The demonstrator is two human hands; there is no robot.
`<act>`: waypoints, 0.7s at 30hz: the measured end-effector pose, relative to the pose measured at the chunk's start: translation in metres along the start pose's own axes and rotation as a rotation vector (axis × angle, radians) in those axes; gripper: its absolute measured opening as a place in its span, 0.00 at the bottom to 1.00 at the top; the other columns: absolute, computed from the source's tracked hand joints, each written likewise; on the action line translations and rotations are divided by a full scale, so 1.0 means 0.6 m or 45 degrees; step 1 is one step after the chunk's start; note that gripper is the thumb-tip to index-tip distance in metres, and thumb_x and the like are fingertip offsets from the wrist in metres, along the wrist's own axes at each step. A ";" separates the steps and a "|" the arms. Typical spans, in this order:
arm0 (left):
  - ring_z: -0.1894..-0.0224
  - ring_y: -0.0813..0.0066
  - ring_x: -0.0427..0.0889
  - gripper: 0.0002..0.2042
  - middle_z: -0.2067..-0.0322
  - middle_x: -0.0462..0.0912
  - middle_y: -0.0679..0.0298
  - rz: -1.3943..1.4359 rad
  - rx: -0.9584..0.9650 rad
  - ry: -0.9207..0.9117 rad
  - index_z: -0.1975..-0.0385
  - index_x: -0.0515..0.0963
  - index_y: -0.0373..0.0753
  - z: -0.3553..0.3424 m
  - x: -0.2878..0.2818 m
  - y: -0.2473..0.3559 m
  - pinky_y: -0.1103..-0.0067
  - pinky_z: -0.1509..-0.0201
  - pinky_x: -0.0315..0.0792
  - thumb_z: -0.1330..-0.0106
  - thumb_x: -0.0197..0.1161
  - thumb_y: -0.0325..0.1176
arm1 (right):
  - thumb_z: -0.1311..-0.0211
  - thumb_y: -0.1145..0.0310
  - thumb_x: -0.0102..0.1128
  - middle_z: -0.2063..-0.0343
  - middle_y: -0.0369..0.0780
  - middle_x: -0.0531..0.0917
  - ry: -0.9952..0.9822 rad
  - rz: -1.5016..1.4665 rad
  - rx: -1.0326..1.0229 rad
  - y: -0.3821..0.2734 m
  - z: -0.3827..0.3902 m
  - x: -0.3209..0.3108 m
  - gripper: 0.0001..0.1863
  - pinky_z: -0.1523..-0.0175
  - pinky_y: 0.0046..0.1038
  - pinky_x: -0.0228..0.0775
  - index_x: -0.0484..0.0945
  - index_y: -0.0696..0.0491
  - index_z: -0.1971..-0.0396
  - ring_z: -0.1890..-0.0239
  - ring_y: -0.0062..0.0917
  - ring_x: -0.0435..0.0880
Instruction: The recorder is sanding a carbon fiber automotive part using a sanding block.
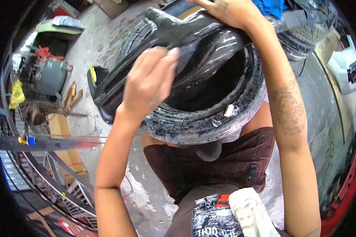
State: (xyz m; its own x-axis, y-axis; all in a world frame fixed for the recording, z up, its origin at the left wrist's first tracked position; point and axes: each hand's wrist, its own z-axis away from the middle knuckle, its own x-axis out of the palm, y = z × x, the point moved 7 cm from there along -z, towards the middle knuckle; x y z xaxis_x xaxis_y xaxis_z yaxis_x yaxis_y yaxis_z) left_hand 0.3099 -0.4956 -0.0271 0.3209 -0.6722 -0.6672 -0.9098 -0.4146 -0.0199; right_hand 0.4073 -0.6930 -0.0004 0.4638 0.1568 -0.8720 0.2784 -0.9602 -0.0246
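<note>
A glossy black carbon fibre part (209, 47) lies diagonally over a worn, dirty tyre (201, 130) in front of my body, covering part of its opening. My left hand (148, 77) is over the part's left half, its fingers curled closed and slightly blurred; I cannot make out what, if anything, is in them. My right hand (229, 12) grips the part's far upper edge, its fingertips partly out of view at the top. A small yellow piece (93, 75) shows at the part's left end.
More tyres (298, 39) with blue cloth stand back right, beside a white bumper (342, 69). At left are a grey machine (47, 75), wood scraps (73, 96), cardboard (61, 122), a dark beam and metal racks (79, 197). A red panel (350, 177) curves along the right.
</note>
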 end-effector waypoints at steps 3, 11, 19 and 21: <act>0.63 0.57 0.82 0.15 0.64 0.80 0.54 0.073 0.012 0.015 0.57 0.82 0.30 -0.003 0.010 -0.004 0.70 0.58 0.78 0.44 0.70 0.14 | 0.24 0.45 0.45 0.54 0.41 0.89 0.052 -0.006 -0.029 0.015 0.001 0.000 0.25 0.29 0.45 0.53 0.89 0.42 0.55 0.37 0.38 0.76; 0.63 0.58 0.82 0.14 0.64 0.79 0.55 0.026 0.110 0.040 0.57 0.82 0.30 0.011 0.001 -0.005 0.69 0.56 0.79 0.44 0.69 0.16 | 0.25 0.40 0.44 0.54 0.45 0.88 -0.047 -0.008 0.035 0.002 -0.006 -0.002 0.33 0.28 0.48 0.52 0.90 0.52 0.58 0.37 0.42 0.76; 0.62 0.57 0.82 0.15 0.63 0.80 0.53 0.085 0.036 -0.026 0.53 0.82 0.30 -0.002 0.015 -0.006 0.72 0.55 0.78 0.41 0.69 0.14 | 0.26 0.36 0.43 0.55 0.48 0.88 -0.077 -0.018 0.062 0.008 -0.006 -0.004 0.36 0.29 0.49 0.53 0.90 0.53 0.59 0.39 0.43 0.77; 0.63 0.58 0.82 0.15 0.63 0.79 0.54 0.055 -0.058 -0.004 0.54 0.80 0.29 0.028 -0.013 -0.020 0.69 0.57 0.78 0.42 0.67 0.16 | 0.27 0.36 0.43 0.55 0.48 0.88 -0.061 -0.020 0.092 0.002 -0.001 0.010 0.36 0.29 0.49 0.54 0.90 0.53 0.59 0.40 0.43 0.78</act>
State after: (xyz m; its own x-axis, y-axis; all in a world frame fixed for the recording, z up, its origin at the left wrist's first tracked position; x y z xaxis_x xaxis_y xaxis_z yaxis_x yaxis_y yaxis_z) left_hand 0.3139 -0.4749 -0.0344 0.2811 -0.6882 -0.6689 -0.9098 -0.4128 0.0423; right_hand 0.4111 -0.6929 -0.0051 0.4189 0.1624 -0.8934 0.2228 -0.9722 -0.0723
